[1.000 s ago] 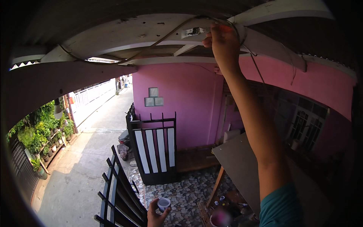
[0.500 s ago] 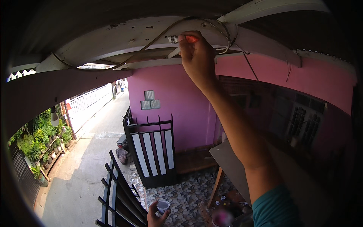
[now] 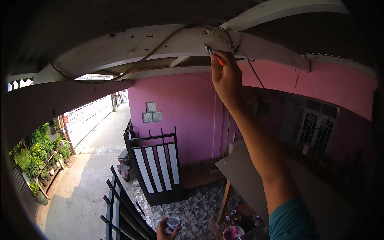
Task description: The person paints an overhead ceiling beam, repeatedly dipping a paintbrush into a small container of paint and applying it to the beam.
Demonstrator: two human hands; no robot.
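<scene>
The right grip (image 3: 227, 78) is closed on an orange-handled brush (image 3: 221, 60), its head just above the fingertips, by the beam (image 3: 160, 45); contact is unclear. It looks light and stiff, best held by the handle. The left grip (image 3: 163, 231) clasps a cup (image 3: 173, 222), probably light and spillable, best held round its sides.

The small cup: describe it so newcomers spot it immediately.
Find the white-panelled black gate, then the patterned floor below. Near the lower edge, the left hand holds the small cup, greyish inside, unlike the pink-stained container to its right.
</scene>
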